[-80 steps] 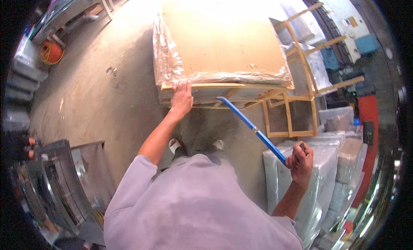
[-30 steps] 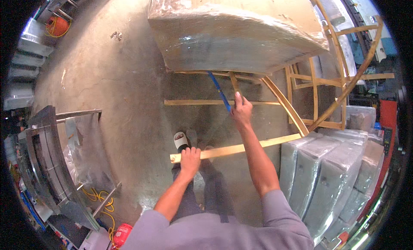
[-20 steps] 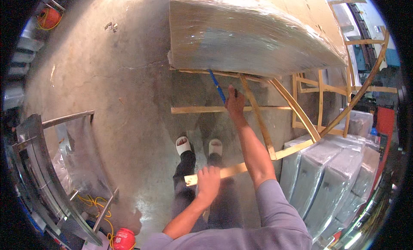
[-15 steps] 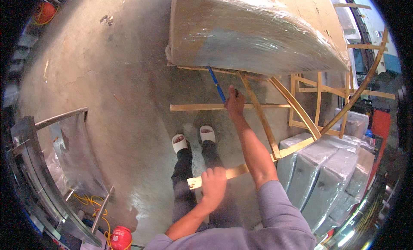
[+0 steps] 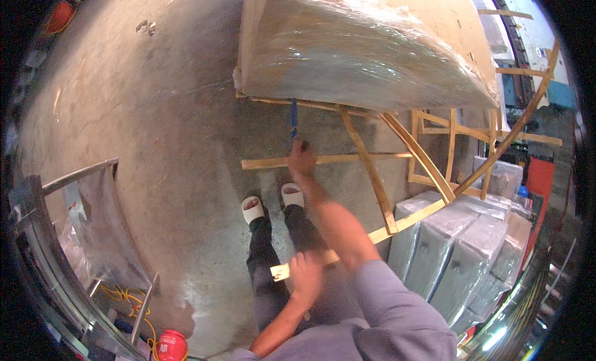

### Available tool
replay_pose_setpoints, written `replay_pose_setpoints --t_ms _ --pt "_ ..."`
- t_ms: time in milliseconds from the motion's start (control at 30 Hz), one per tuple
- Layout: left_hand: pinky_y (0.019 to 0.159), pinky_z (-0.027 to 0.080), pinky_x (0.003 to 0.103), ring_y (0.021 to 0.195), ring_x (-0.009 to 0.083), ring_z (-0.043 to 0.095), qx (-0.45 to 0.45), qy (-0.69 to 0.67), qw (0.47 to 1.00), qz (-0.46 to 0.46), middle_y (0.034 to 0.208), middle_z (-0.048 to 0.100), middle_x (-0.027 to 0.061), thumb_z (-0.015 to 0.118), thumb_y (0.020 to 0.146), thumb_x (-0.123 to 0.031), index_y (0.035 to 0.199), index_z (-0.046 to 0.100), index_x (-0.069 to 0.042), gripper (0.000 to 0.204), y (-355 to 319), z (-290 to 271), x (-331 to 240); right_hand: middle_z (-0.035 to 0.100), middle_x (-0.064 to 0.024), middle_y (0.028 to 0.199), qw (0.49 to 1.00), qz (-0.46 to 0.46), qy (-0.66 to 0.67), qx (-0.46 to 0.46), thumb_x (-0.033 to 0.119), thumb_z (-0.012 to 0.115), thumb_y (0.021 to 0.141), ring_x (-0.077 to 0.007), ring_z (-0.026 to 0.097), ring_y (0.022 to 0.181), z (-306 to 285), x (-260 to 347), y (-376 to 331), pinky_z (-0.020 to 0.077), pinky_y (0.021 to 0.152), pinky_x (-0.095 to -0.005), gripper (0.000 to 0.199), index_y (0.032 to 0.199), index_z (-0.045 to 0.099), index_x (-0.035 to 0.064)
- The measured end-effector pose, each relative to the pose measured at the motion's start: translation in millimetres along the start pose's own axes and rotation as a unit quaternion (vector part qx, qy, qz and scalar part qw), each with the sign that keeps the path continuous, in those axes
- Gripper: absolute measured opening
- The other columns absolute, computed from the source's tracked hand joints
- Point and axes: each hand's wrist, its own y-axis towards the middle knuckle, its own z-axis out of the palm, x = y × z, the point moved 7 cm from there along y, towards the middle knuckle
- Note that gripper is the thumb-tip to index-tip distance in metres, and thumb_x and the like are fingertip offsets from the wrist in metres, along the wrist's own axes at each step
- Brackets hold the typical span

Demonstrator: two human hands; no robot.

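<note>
My left hand (image 5: 307, 276) is closed round a pale wooden slat (image 5: 411, 222) near its left end, in front of my legs. That slat joins other strips of a loose wooden frame (image 5: 366, 162) on the right. My right hand (image 5: 302, 159) is stretched forward, wrapped round a long blue bar-shaped tool (image 5: 294, 117). The tool points away from me, its far end by the lower edge of a large plastic-wrapped box (image 5: 366, 69). Whether that end touches the box or a strip there, I cannot tell. Under my right hand lies another wooden strip (image 5: 264, 163).
Several wrapped grey packages (image 5: 456, 249) stand at the right, beside the frame. A metal-framed cart (image 5: 81, 174) is on the left. Yellow cord (image 5: 124, 297) and a red round object (image 5: 171, 345) lie at the lower left. My feet in white slides (image 5: 253, 210) stand on concrete.
My right hand has moved left and slightly nearer, and the blue tool has turned from slanted to nearly straight ahead. My left hand stays on the slat. The view has shifted slightly.
</note>
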Motion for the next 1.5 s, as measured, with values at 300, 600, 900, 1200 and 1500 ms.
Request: replay_pose_setpoints --t_ms 300,600,900,1200,1500 --pt "0.074 0.043 0.041 0.085 0.0257 0.054 -0.064 -0.056 0.996 -0.01 0.085 0.057 0.0072 0.059 0.081 -0.018 0.093 0.067 -0.008 0.017 -9.9 12.7 9.2 0.054 -0.0095 0.058 0.986 -0.148 0.074 0.021 0.037 0.051 0.098 -0.0225 0.054 0.046 -20.4 55.1 72.5 0.0419 0.045 -0.0442 0.045 0.068 0.057 0.0027" --pt "0.073 0.042 0.038 0.083 0.0235 0.054 -0.055 -0.027 0.998 -0.018 0.086 0.057 0.0059 0.058 0.082 -0.018 0.097 0.066 -0.011 0.018 -16.2 9.5 11.0 0.048 -0.0104 0.05 0.963 -0.229 -0.016 0.143 0.033 0.052 0.096 -0.0237 0.047 0.038 -34.6 112.8 123.3 0.0384 0.043 -0.0434 0.045 0.064 0.051 0.0027" --pt "0.074 0.042 0.038 0.084 0.0231 0.055 -0.059 -0.046 0.997 -0.007 0.088 0.058 0.0059 0.059 0.083 -0.016 0.102 0.066 -0.012 0.021 -9.8 -10.6 8.8 0.05 -0.0105 0.052 0.942 -0.261 -0.082 0.193 0.039 0.054 0.097 -0.0237 0.047 0.038 -47.5 133.5 114.0 0.0414 0.045 -0.0423 0.043 0.073 0.053 0.0034" --pt "0.073 0.041 0.037 0.082 0.0218 0.054 -0.062 -0.007 0.998 -0.005 0.084 0.056 0.0045 0.06 0.078 -0.019 0.089 0.064 -0.013 0.013 -0.2 22.2 -9.1 0.046 -0.0045 0.053 0.949 0.117 0.273 0.103 0.045 0.051 0.1 -0.0186 0.049 0.041 -12.9 -51.2 -5.8 0.0359 0.036 -0.0361 0.045 0.075 0.047 0.008" --pt "0.076 0.041 0.037 0.085 0.0219 0.054 -0.048 0.012 0.999 -0.005 0.086 0.056 0.0039 0.06 0.081 -0.02 0.089 0.065 -0.013 0.012 -16.2 60.5 19.0 0.053 -0.0097 0.057 0.984 0.08 0.097 0.128 0.042 0.05 0.1 -0.0238 0.051 0.042 -31.2 27.7 63.4 0.0437 0.045 -0.0394 0.051 0.067 0.049 0.0036"
